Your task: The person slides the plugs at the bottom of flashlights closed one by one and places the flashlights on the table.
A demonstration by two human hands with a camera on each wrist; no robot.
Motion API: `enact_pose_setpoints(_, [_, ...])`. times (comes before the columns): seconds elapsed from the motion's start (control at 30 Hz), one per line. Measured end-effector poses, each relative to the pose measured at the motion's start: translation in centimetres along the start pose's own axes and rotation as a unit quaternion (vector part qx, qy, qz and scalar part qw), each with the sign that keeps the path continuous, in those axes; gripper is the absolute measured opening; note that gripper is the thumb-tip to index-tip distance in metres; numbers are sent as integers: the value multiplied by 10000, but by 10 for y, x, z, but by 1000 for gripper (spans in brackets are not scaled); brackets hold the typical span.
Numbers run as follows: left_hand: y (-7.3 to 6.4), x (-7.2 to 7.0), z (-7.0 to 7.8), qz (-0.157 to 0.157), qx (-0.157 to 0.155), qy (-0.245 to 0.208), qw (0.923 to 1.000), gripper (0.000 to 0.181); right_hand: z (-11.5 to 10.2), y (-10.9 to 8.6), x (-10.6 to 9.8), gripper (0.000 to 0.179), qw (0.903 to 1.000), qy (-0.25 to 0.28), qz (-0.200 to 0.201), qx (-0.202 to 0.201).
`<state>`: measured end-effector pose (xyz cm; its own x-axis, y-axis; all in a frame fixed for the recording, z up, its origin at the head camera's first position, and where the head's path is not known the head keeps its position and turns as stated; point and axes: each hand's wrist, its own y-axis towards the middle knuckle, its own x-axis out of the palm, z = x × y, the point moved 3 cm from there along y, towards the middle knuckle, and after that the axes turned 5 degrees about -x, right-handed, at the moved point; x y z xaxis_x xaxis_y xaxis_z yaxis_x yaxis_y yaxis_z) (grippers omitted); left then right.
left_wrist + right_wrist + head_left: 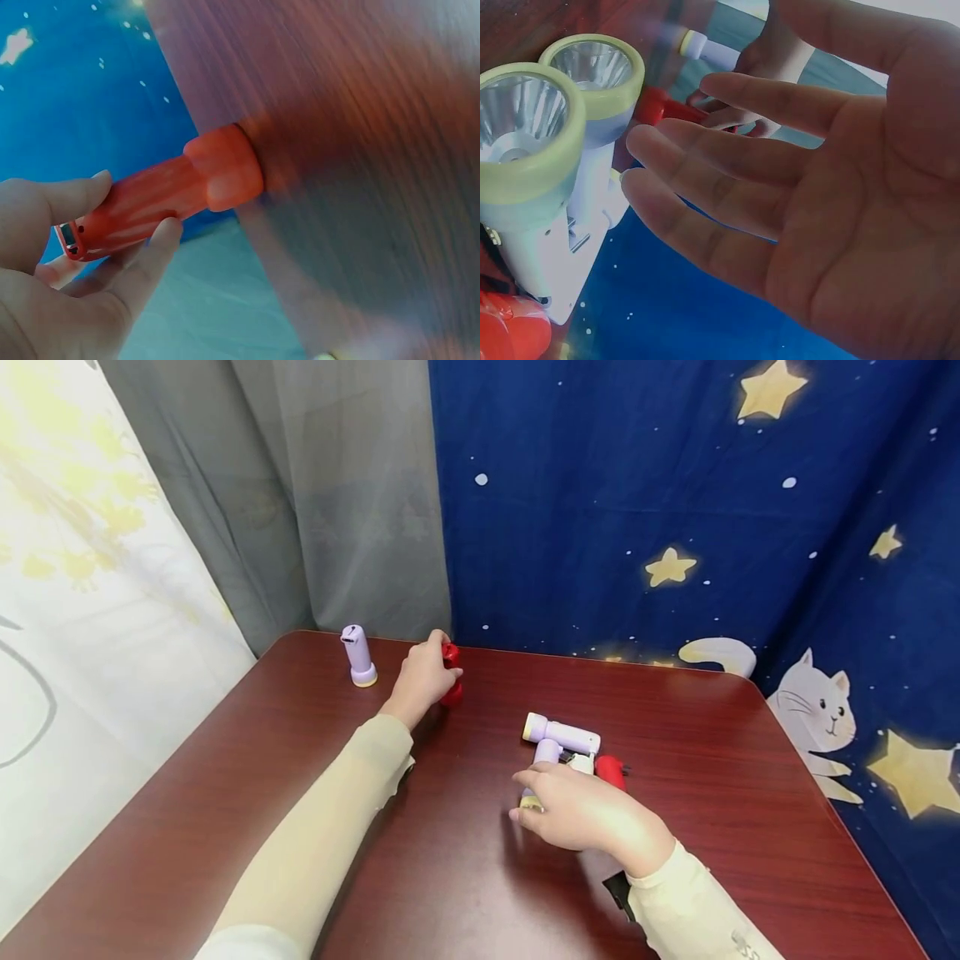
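My left hand (pixel 423 677) grips a red flashlight (pixel 225 169) near the table's back edge, fingers and thumb round its body. The flashlight stands upright, its wide head down on the table. My right hand (pixel 588 810) hovers with fingers extended and holds nothing; its bare palm shows in the right wrist view. Under and beyond it lie a lavender flashlight (pixel 573 737), a second lavender flashlight (pixel 547 750) partly covered by the hand, a white item (pixel 581 763) mostly hidden, and a red item (pixel 611 772) with dark prongs.
Another lavender flashlight (pixel 358 658) stands upright, head down, near the table's back left corner. The dark red wooden table (pixel 285 777) ends at a blue starry curtain (pixel 562 527) and a grey curtain (pixel 367 493). A white patterned curtain (pixel 82 635) hangs on the left.
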<state>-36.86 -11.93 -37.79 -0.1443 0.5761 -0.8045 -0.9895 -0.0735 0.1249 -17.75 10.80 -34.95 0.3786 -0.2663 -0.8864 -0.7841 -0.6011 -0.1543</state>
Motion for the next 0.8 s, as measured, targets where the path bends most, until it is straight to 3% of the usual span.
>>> enact_pose_setpoints(0.3, [19, -11, -22, -105, -273, -46, 9996, 54, 3, 2, 1, 50, 9999, -99, 28, -22])
enact_pose_setpoints(0.8, [33, -16, -35, 78, -392, 42, 9992, 53, 8, 1, -1, 52, 9999, 6, 66, 104])
